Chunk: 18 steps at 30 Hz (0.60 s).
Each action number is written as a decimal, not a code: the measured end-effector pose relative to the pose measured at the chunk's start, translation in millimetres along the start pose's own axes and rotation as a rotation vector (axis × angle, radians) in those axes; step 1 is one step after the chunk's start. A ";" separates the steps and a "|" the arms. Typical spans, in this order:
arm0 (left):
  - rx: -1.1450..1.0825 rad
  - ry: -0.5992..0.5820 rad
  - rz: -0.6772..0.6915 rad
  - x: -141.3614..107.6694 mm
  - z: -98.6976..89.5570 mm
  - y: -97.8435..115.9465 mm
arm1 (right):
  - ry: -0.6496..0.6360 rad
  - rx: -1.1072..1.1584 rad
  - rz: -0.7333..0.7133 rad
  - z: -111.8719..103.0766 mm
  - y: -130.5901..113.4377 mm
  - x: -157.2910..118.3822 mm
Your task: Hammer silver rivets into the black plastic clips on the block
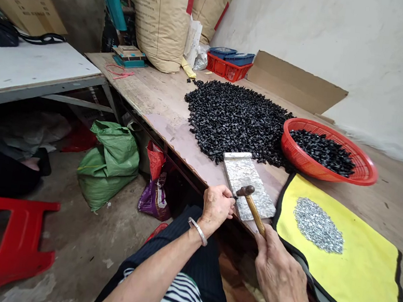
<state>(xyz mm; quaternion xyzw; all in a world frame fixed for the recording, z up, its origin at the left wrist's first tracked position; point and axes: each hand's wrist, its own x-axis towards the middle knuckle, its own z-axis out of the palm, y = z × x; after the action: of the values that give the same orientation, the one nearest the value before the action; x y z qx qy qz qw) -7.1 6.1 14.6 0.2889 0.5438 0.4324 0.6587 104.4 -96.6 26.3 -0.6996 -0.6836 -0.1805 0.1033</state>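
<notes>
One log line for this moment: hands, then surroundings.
left hand: pinches small black piece; right hand: grips hammer; nearby: pale slab, black heap, red basket, silver bits

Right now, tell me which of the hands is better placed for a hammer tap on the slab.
Probably the right hand: it grips the hammer, whose head appears over the slab, while the left hand pinches a small dark piece by the slab's edge.
</notes>
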 end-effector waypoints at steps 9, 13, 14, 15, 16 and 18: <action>0.051 -0.030 -0.039 2.8 -1.3 4.0 | -0.057 0.076 0.152 -12.9 9.2 8.0; 0.073 -0.028 -0.033 2.1 -1.0 4.4 | 0.025 0.085 0.115 -17.2 5.8 7.3; 0.081 -0.026 -0.027 1.7 -0.8 4.8 | 0.053 0.081 0.095 -16.8 4.3 6.1; 0.092 -0.024 -0.021 1.3 -0.6 5.5 | 0.075 0.071 0.065 -15.8 2.9 4.7; 0.105 -0.020 -0.018 0.9 -0.4 6.5 | 0.085 0.055 0.034 -14.3 1.7 3.2; 0.148 -0.013 -0.022 0.6 -0.4 9.0 | 0.070 0.023 -0.019 -10.5 -0.4 0.3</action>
<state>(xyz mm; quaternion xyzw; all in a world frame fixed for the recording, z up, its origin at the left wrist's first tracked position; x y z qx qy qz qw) -9.7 10.8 21.9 0.3336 0.5732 0.3819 0.6436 102.9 -100.4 35.9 -0.6852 -0.6881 -0.1978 0.1334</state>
